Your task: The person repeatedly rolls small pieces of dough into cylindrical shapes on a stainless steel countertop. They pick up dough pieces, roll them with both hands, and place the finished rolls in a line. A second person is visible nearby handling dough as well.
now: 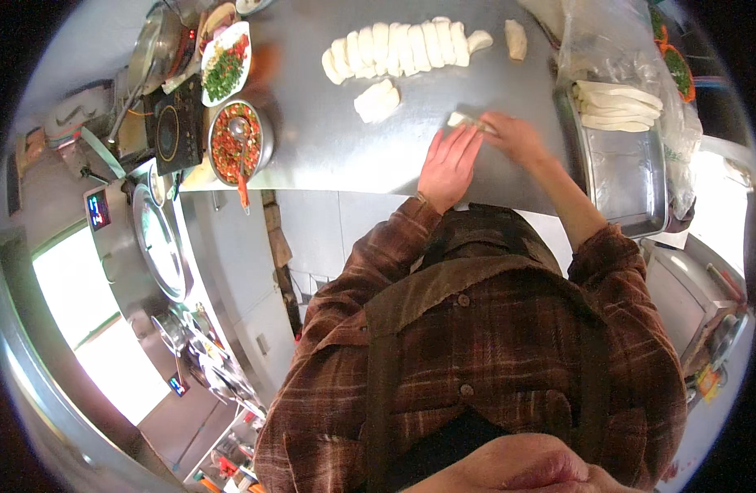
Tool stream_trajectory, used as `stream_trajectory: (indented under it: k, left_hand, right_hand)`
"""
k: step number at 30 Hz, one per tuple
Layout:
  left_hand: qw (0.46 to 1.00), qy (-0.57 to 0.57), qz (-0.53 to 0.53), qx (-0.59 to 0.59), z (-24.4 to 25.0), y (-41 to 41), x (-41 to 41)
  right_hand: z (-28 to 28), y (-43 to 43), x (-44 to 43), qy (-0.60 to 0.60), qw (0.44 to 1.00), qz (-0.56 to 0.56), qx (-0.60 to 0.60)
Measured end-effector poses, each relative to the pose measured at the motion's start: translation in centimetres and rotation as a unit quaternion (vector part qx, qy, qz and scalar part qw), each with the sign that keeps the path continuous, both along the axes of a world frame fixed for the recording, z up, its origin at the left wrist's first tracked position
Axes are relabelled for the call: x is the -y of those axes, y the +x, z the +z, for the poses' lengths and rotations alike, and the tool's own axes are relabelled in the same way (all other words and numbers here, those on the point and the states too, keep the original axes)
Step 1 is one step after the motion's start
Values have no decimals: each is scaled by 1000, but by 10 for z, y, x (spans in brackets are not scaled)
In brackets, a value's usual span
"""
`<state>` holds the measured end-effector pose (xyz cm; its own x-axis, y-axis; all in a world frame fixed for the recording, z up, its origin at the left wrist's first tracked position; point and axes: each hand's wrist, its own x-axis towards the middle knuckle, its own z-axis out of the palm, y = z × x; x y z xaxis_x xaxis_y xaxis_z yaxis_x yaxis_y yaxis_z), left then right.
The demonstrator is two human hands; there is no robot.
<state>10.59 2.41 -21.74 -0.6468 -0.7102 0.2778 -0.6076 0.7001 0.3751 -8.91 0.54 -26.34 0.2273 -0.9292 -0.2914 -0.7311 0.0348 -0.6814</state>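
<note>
A small piece of dough (457,118) lies on the steel worktop (304,142) under my fingers. My left hand (453,161) rests palm down with outstretched fingertips on its near side. At the right end of this piece, my slightly blurred right hand (512,137) has its fingers curled round the dough, part of which they hide. Beyond the hands, a row of dough strips (396,48) lies side by side. One lump of dough (378,101) sits in front of that row, and a single short dough piece (515,40) is off to its right.
To the left stand a steel bowl of chopped red filling (230,145) with a spoon, a white dish of chopped vegetables (227,68) and a black induction cooker (173,132). A metal tray (624,179) on the right holds folded dough strips (618,106), beside plastic wrapping (624,43).
</note>
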Motion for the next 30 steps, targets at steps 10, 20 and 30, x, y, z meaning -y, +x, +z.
stream_trajectory:
  k: [10, 20, 30]
  left_hand:
    - [974, -23, -96, 203, 60, -37, 29]
    - [960, -20, -123, 251, 70, -45, 43]
    - [957, -68, -98, 263, 77, -34, 56]
  right_hand:
    - [67, -14, -21, 187, 932, 9, 311]
    - [84, -42, -39, -69, 996, 55, 11]
    - [96, -65, -40, -59, 994, 50, -75]
